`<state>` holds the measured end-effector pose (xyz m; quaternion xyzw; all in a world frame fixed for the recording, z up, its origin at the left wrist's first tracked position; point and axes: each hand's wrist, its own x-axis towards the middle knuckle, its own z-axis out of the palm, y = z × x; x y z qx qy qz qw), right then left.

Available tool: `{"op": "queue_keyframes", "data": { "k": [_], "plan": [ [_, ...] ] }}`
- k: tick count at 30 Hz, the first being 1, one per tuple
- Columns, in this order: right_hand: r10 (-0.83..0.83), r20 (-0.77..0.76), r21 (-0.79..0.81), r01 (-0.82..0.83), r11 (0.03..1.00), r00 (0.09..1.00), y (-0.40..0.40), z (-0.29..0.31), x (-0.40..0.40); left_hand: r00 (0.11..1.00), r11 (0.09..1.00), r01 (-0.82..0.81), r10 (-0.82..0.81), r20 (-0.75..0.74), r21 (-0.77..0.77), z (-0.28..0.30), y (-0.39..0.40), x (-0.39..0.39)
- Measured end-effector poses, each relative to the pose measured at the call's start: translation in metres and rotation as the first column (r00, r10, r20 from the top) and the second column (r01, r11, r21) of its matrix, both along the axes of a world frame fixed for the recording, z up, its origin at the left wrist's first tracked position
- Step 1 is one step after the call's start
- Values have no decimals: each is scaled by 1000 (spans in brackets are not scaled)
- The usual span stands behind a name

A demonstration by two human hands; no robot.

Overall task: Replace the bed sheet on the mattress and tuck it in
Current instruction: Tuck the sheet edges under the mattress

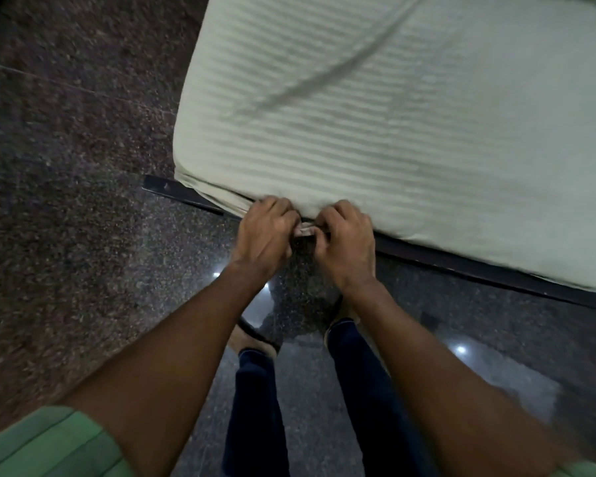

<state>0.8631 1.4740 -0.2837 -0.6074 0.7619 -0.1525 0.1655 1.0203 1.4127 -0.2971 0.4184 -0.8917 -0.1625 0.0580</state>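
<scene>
1. Tucking step now, by the look of it: pale striped sheet (pixel 393 115) already spread over the mattress, covering its top and wrapped round the near corner.
2. Left hand (pixel 264 232) and right hand (pixel 346 241) side by side at the mattress's near edge, almost touching.
3. Both sets of fingers curled and clamped on a small fold of sheet, just above the dark bed frame (pixel 461 261).
4. Next, probably: push that fold under the mattress, then slide along the edge.
5. Arms stretched out and down, body bent over the mattress edge.

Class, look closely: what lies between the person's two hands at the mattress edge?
In the head view, a bunched fold of the sheet spans the left hand and right hand.
</scene>
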Motion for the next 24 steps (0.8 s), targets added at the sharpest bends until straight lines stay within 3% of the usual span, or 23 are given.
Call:
{"op": "queue_keyframes", "data": {
  "k": [3,6,8,11,15,20,24],
  "plan": [
    [-21,-19,73,23,997,1000,-20,7,-3,999,999,27,-28,26,38,4,2,5],
    [-55,-67,197,67,978,996,-43,15,-9,994,997,-74,75,-75,22,3,2,7],
    [-25,-46,164,33,986,999,-38,18,-10,983,993,-121,118,-141,-10,1,3,10],
    [89,-29,12,-88,996,996,5,14,-4,982,994,-71,56,-178,-80,-6,5,14],
    [188,-62,148,-178,973,980,47,2,11,997,997,-8,2,-77,-81,-5,3,14],
    [75,-92,236,-51,970,993,18,4,31,990,999,-32,28,135,31,0,-7,-10],
    [50,-73,431,-14,902,996,-20,6,33,975,987,-47,12,221,154,6,-27,-20]
  ]
}}
